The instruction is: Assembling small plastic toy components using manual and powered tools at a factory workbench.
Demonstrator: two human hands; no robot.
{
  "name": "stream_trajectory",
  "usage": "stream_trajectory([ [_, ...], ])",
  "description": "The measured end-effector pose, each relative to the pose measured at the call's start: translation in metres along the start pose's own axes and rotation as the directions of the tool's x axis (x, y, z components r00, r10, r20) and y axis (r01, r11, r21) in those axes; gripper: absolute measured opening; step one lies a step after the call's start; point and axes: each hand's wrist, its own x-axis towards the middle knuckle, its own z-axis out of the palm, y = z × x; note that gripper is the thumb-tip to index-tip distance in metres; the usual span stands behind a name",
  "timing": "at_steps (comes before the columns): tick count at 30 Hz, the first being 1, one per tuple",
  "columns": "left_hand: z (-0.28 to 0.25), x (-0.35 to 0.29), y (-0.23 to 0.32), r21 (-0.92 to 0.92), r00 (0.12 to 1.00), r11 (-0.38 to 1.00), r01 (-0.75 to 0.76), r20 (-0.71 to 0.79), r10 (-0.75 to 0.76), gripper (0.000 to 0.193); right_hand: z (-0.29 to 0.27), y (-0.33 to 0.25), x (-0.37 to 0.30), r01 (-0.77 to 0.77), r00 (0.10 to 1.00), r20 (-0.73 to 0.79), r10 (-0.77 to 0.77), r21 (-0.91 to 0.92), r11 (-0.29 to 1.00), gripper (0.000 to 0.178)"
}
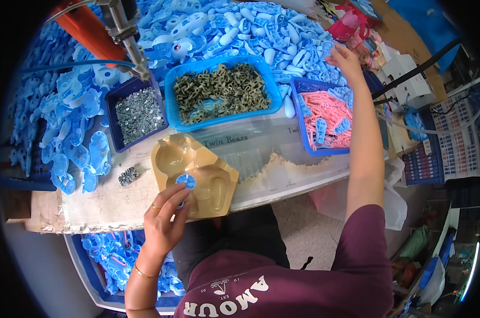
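Note:
My left hand (168, 214) pinches a small blue round plastic part (186, 181) over the near side of a tan molded plastic fixture (218, 199). Rounded hollows shape the fixture's top; my fingers hide part of its left edge. My right hand (347, 62) is stretched out to the far right, at the edge of a large heap of light blue plastic pieces (282, 40). Its fingers are apart, and I see nothing held in them. Below that forearm sits a blue basket (305, 139) of pink sticks (324, 108) with a few blue pieces on top.
A bright blue tray (171, 103) holds olive-brown small parts (218, 90). Left of it stands a dark blue bin of small metal pieces (139, 114). An orange-and-metal machine (91, 34) hangs at upper left. Under the table is a crate of blue shells (110, 259).

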Motion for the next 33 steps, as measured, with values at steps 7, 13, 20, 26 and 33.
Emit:
stream_trajectory([
  [7,0.001,0.005,0.000,0.030,0.996,0.997,-0.076,-0.042,0.077,0.038,-0.036,0.029,0.033,-0.120,0.992,-0.095,0.085,-0.467,0.876,0.044],
  [13,0.002,0.002,0.008,-0.022,0.999,0.998,0.051,0.010,-0.051,0.032,0.022,0.028,0.015,0.186,0.948,0.003,-0.317,-0.815,0.549,0.045],
  [20,0.002,0.002,0.009,-0.030,0.999,0.999,0.041,0.003,-0.041,0.033,-0.008,0.015,0.011,0.174,0.951,-0.050,-0.305,-0.727,0.664,0.034],
  [26,-0.004,-0.009,-0.007,0.133,0.999,0.990,-0.040,0.005,0.039,0.038,-0.008,-0.027,-0.028,0.067,0.996,-0.040,-0.075,-0.186,0.980,0.027],
  [33,0.001,-0.013,-0.013,0.324,0.966,0.910,-0.259,0.101,0.239,0.037,0.104,-0.137,-0.162,-0.038,0.719,0.695,-0.019,0.066,0.997,0.023],
])
